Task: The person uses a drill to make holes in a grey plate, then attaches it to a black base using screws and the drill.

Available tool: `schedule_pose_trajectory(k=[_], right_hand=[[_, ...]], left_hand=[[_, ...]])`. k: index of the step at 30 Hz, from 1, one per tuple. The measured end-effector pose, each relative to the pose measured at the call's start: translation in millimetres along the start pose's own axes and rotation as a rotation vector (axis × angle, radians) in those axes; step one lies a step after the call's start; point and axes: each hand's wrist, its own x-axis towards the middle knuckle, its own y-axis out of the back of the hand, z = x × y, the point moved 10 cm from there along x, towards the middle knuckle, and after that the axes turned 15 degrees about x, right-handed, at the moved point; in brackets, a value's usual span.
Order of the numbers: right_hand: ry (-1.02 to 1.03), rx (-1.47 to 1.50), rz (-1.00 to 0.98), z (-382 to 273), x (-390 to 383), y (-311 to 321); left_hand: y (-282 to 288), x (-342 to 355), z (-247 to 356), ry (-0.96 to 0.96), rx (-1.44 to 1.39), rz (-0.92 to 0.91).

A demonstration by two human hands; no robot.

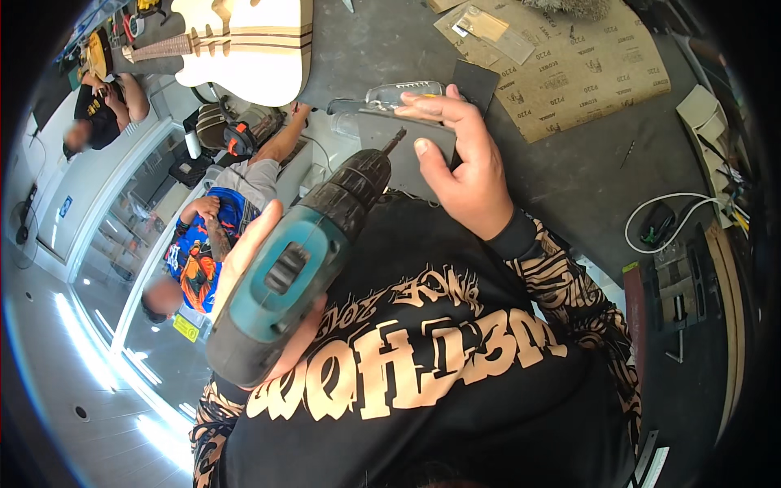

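Observation:
My left hand is wrapped round a teal and black cordless drill, which is tilted up and to the right. A dark bit sits in its chuck. The bit's tip is at a flat dark grey plate; whether it touches the surface I cannot tell. My right hand grips this plate by its upper right part, fingers over the top edge and thumb on the near face. Just behind the plate is a clear plastic piece, partly hidden by the fingers. A dark flat sheet lies beyond my right hand.
A pale guitar body lies at the far left. Brown sandpaper bears a clear plastic sheet. A loose drill bit, a white cable and a metal vise are at right. Two people are at left.

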Motion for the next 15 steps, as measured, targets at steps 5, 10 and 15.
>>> schedule_pose_trajectory(k=[5,10,15], right_hand=[[-0.131,-0.102,-0.006,-1.5,7.9,-1.6],[-0.129,-0.403,-0.17,-12.9,37.4,-19.2],[0.287,-1.055,-0.352,-44.3,44.4,-55.3]], left_hand=[[12.4,-31.6,-33.6,0.055,-0.265,0.175],[12.9,-59.4,-59.5,0.03,-0.305,0.176],[18.0,-70.2,-87.2,-0.116,-0.341,0.248]])
